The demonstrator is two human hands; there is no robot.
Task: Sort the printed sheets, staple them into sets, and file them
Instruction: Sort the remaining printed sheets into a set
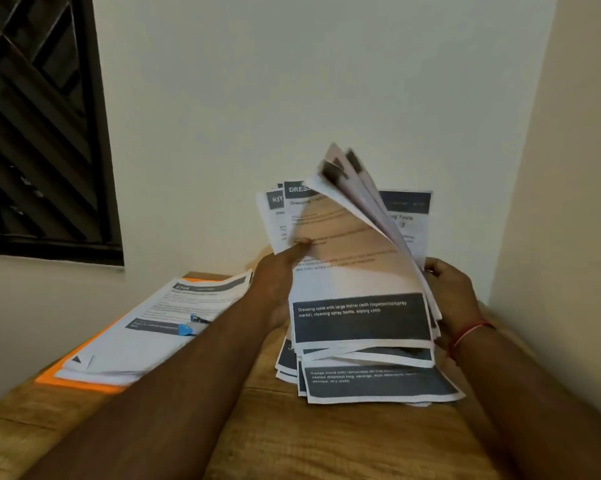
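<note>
With the stack [359, 317] propped on the surface [257, 427], right hand [455, 296] fingers [435, 268] curled round its edge, left hand [278, 282] forefinger straight on the front sheet, grip unclear, leaf slowly, reading each heading.

A wooden table [327, 441] stands against a cream wall [292, 81], with a dark-grilled window [39, 126] at left.

Head view, close, forward-down over table [327, 438].

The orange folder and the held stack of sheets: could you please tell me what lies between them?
In the head view, the left hand and forearm cross that gap, above bare wooden tabletop.
</note>
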